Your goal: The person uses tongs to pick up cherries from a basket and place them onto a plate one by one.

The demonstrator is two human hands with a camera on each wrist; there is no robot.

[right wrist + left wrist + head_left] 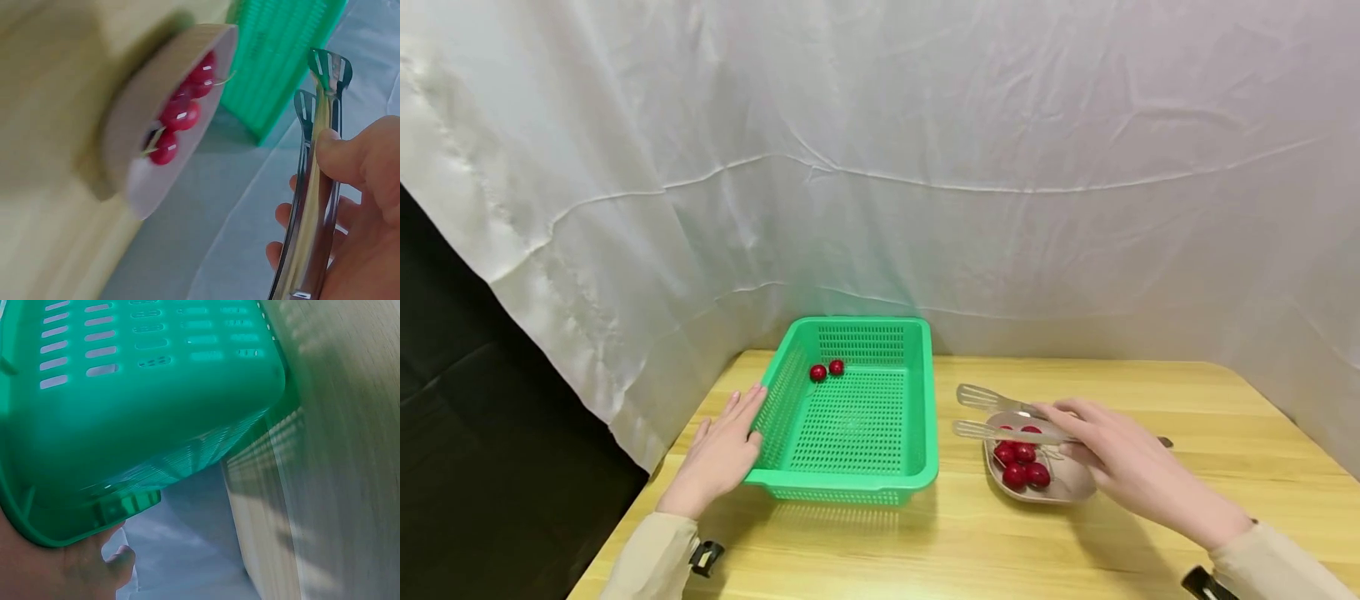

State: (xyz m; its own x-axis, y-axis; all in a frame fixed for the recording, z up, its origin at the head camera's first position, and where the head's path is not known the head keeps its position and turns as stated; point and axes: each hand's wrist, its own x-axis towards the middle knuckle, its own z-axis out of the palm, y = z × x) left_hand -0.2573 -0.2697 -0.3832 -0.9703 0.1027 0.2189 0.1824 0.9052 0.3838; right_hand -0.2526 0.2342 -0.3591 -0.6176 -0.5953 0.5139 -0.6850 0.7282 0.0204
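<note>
My left hand [718, 454] rests along the left rim of a green plastic basket [928, 417], its fingers extended. That hand also shows at the rim's corner in the left wrist view. Two red cherries [817, 373] lie inside the basket near its back left corner. My right hand [1112, 450] holds metal tongs [303, 206] between thumb and fingers. Their slotted ends [981, 397] are apart with nothing between them, pointing left over a small light-coloured bowl [1071, 483]. Several dark red cherries [1015, 476] with stems sit in the bowl, partly hidden by the tongs.
Basket and bowl stand on a light wooden table [842, 558], with a stretch of bare wood between them. A pale cloth [880, 167] hangs behind the table and along its sides. Black material [482, 417] shows at the far left.
</note>
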